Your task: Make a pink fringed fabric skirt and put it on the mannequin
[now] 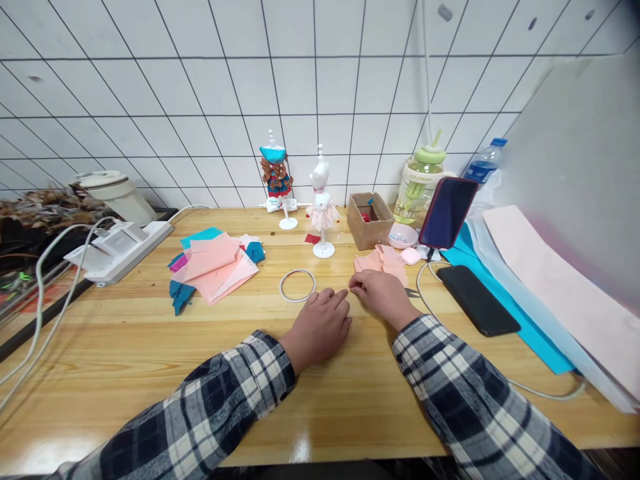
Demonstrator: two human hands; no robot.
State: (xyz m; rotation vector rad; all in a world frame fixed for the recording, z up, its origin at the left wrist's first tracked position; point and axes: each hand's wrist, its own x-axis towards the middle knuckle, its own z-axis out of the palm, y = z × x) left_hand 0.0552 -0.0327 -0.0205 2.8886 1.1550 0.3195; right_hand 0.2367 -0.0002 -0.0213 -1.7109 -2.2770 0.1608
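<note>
**A close arrangement at the middle of the surface (210,373)**

We see the left hand (323,327) and right hand (383,297) with their fingertips almost meeting, probably so that both can attend to one small spot. The right grip is drawn into a pinch of thumb and forefinger; we cannot tell whether anything lies between the tips. The left grip is loosely curled with its underside hidden, so we cannot tell what, if anything, it has hold of. Its low pose on the surface would, we judge, steady it.

We find the ring (281,287) lying flat just beyond the left fingers, within easy reach. Pink cloth (393,259) lies just beyond the right hand, and a dark tool (412,293) shows only partly beside that wrist. We note the cloth pile (215,267) set off to the left, which leaves room for the forearms.

Behind, the pink-skirted figure (320,193) and the fully dressed figure (277,177) are upright on stands, perhaps so that their clothing hangs free. The box (370,233) and the bowl (403,245) hold small pieces, presumably against scattering. We observe the raised phone (447,213) tilted towards the wearer, as if for viewing; the flat phone (477,300) lies nearer, beside the right sleeve (465,380).
</note>
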